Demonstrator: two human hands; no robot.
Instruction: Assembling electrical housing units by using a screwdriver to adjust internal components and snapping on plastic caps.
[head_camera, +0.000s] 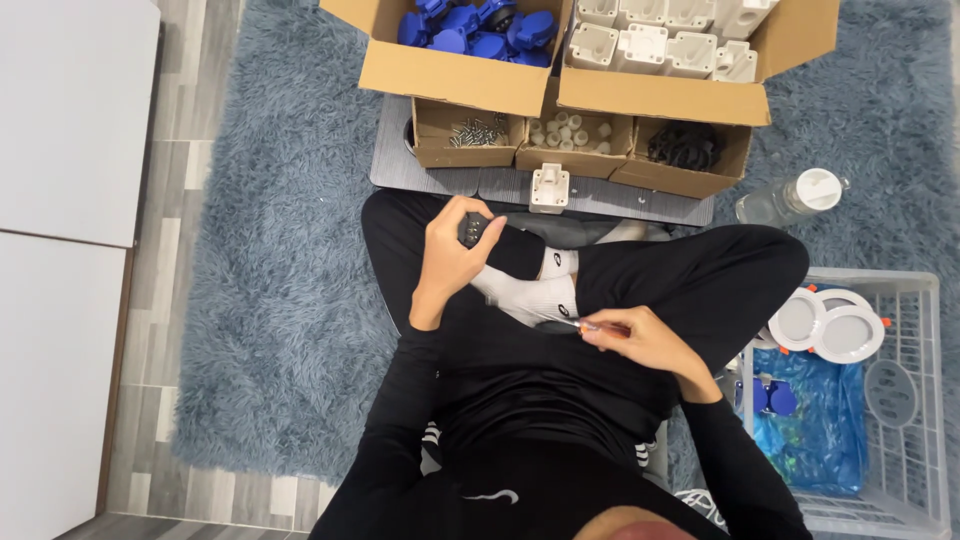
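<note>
Screwdriver: orange-handled, pinched in right hand, behind white housing
Left hand: closed around small black part, nearer the housing

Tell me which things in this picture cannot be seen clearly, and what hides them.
- Small black part, head view: mostly covered by the left hand; its shape is unclear.
- Screwdriver, head view: the right hand hides most of the handle; the tip is too small to tell.
- Blue parts and white housings, head view: cut off by the top edge.
- Screws in a small box: too small to tell the type.
</note>
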